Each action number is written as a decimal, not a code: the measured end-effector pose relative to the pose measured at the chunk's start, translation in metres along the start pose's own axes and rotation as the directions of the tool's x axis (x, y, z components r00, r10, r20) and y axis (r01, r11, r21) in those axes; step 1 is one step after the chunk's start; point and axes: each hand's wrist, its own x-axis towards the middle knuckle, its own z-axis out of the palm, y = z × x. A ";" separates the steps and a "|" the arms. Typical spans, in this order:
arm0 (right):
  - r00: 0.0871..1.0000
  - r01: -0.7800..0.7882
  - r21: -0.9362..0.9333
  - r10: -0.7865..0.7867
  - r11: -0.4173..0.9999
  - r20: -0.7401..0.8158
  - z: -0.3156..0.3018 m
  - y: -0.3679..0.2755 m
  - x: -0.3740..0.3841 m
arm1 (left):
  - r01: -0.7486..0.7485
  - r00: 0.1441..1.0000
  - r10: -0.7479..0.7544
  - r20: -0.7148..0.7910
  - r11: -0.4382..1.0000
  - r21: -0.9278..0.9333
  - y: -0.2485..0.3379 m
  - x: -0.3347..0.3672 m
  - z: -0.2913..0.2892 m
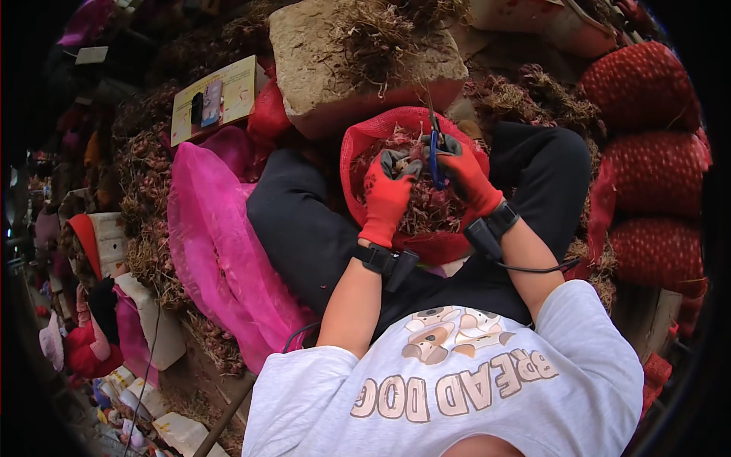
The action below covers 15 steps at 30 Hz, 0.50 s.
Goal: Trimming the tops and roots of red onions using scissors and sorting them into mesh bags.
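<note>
My left hand [389, 190], in a red glove with a grey palm, is over the left part of a red mesh sack [352, 156] between my legs. Its fingers curl together, and what they hold, if anything, cannot be made out. In the same kind of glove, my right hand [467, 175] grips blue-handled scissors [435, 158], their blades pointing up and away from me. The two hands are close together above the open sack. Inside lie many small reddish-purple bulbs with dry stalks, which look like shallots [428, 204].
Beyond the sack stands a pale block [316, 65] with a heap of dried stalks [378, 42] on top. A bright pink mesh bag [209, 228] lies left of my leg. Full red net sacks [656, 175] are stacked at the right. A phone [212, 103] rests on a yellowish board [183, 122].
</note>
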 end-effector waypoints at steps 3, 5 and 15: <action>1.000 -0.001 0.055 0.001 0.998 0.001 0.006 -0.005 -0.003 | -0.103 0.995 0.103 0.012 0.983 0.153 0.001 -0.002 -0.004; 1.000 -0.018 0.101 0.017 0.995 0.011 0.005 -0.011 -0.005 | -0.226 0.974 0.224 0.044 0.921 0.316 0.000 -0.005 -0.004; 0.986 0.130 0.121 -0.141 0.984 0.089 0.000 -0.033 -0.001 | 0.008 0.987 0.050 -0.152 0.934 0.358 -0.016 0.006 -0.014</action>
